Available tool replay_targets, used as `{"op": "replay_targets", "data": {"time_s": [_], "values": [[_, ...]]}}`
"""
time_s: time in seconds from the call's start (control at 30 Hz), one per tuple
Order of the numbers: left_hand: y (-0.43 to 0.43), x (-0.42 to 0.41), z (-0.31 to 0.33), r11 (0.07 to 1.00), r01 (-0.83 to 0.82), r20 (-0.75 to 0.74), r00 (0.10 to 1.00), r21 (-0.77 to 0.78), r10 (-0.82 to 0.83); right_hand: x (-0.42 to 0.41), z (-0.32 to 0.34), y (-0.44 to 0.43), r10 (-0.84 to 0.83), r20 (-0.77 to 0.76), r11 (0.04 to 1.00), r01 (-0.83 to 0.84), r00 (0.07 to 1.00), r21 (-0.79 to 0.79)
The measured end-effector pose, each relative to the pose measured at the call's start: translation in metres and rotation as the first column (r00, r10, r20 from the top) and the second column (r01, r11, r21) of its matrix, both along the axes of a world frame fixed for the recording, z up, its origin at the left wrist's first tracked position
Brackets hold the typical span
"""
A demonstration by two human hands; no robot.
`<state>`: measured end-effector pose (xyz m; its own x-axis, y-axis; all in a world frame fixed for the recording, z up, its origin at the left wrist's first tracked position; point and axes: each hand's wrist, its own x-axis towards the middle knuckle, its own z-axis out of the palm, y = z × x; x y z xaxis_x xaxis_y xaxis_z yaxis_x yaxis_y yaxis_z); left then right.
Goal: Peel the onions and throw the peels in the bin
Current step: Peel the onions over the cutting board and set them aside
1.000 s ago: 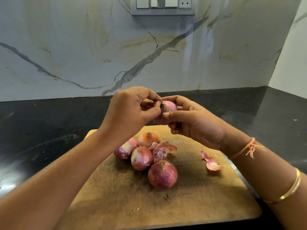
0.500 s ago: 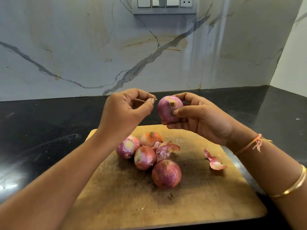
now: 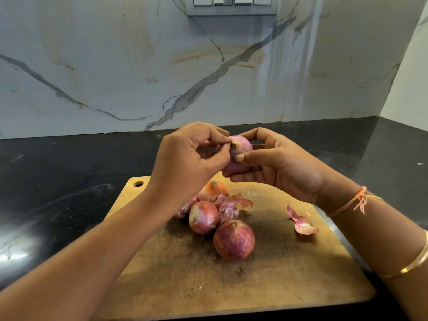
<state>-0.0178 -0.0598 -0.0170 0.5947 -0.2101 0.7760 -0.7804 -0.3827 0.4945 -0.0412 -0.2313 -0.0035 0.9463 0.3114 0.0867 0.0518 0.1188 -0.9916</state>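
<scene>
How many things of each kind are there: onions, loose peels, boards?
Onions: 6 (1 held, 5 on the board)
Loose peel: 1
Board: 1
Total: 8

Orange wrist thread [image 3: 347, 204] (knotted), gold bangle [image 3: 414, 265]

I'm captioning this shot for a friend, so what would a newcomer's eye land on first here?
First the raised hands mid-frame: the right hand holds a pink onion while the left hand pinches at its top. Below them a cluster of onions sits on a wooden board, with a loose peel lying apart to the right.
</scene>
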Motion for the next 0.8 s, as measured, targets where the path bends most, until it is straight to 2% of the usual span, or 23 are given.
{"op": "replay_targets", "data": {"time_s": [0.3, 0.53, 0.7, 0.8], "values": [[-0.001, -0.002, 0.001, 0.999, -0.037, 0.01, 0.999, -0.026, 0.037, 0.001, -0.001, -0.001, 0.012, -0.007, 1.0, -0.012, 1.0, 0.007], [0.002, -0.002, 0.004, 0.997, -0.072, -0.05, 0.996, -0.022, 0.071, 0.003, -0.001, -0.005, 0.056, 0.028, 0.998, -0.055, 0.998, -0.031], [0.01, 0.0, 0.011, 0.982, -0.101, -0.154, 0.985, -0.157, 0.077, 0.008, -0.003, -0.009, 0.073, 0.029, 0.997, -0.073, 0.997, -0.006], [0.011, 0.001, 0.009, 0.99, -0.115, -0.144, 0.984, -0.083, 0.102, 0.009, -0.005, -0.011, 0.049, 0.04, 0.999, -0.049, 0.998, -0.009]]}}
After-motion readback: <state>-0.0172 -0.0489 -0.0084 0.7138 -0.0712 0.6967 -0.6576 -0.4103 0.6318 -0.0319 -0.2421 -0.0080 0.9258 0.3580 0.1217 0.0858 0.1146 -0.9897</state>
